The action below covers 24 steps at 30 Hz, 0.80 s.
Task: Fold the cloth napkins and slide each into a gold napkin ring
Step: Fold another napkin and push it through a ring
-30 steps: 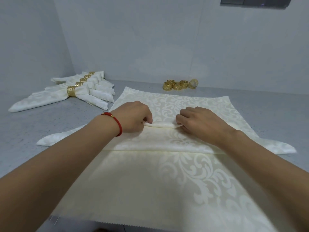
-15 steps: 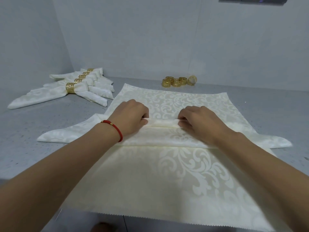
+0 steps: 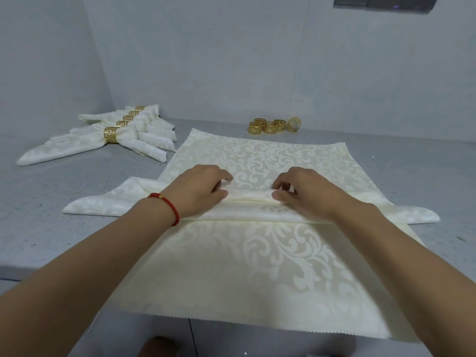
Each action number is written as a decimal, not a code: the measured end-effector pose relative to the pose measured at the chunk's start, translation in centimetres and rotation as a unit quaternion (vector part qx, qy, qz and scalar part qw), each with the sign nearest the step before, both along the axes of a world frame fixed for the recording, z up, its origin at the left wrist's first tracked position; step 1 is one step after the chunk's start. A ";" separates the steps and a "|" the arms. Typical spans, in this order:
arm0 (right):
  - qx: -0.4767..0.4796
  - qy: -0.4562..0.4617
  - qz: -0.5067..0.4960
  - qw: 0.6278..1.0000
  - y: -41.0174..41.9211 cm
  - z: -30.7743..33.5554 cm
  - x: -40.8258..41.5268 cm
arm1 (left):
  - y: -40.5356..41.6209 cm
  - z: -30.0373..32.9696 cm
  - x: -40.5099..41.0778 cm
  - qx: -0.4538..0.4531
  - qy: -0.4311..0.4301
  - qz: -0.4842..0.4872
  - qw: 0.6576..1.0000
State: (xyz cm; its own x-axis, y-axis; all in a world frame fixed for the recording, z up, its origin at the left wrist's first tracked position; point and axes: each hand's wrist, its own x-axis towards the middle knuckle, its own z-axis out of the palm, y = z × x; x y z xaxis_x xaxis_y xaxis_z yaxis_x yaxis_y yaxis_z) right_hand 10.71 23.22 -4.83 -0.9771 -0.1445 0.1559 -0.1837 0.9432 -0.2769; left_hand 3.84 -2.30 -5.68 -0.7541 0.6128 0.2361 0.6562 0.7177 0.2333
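Observation:
A cream damask napkin (image 3: 247, 212) lies folded into a long band across a flat cream cloth (image 3: 257, 274), its pointed ends sticking out left and right. At the band's middle a narrow pleat is raised. My left hand (image 3: 198, 188), with a red bracelet on the wrist, pinches the pleat's left side between thumb and curled fingers. My right hand (image 3: 304, 194) pinches its right side the same way. Several loose gold napkin rings (image 3: 270, 126) sit at the back by the wall.
Several finished napkins (image 3: 77, 148) in gold rings (image 3: 110, 134) lie fanned at the back left on the grey table (image 3: 51, 202). A grey wall closes the back and left. The table's front edge runs below my left forearm.
Both hands stayed at the band's middle. Their fingers have reached forward over the pleat, and the raised fold between them now lies lower and flatter.

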 end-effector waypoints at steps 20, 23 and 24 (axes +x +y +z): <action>0.144 0.144 0.089 0.975 -0.8 -1.2 6.7 | -2.5 -2.3 6.2 -0.004 0.091 -0.045 0.995; 0.144 0.158 0.088 0.973 -0.6 -1.6 7.4 | -2.6 -2.7 7.7 0.006 0.067 -0.013 0.998; 0.138 0.155 0.088 0.974 -0.4 -1.6 7.5 | -2.7 -2.7 8.2 0.013 0.067 -0.008 0.998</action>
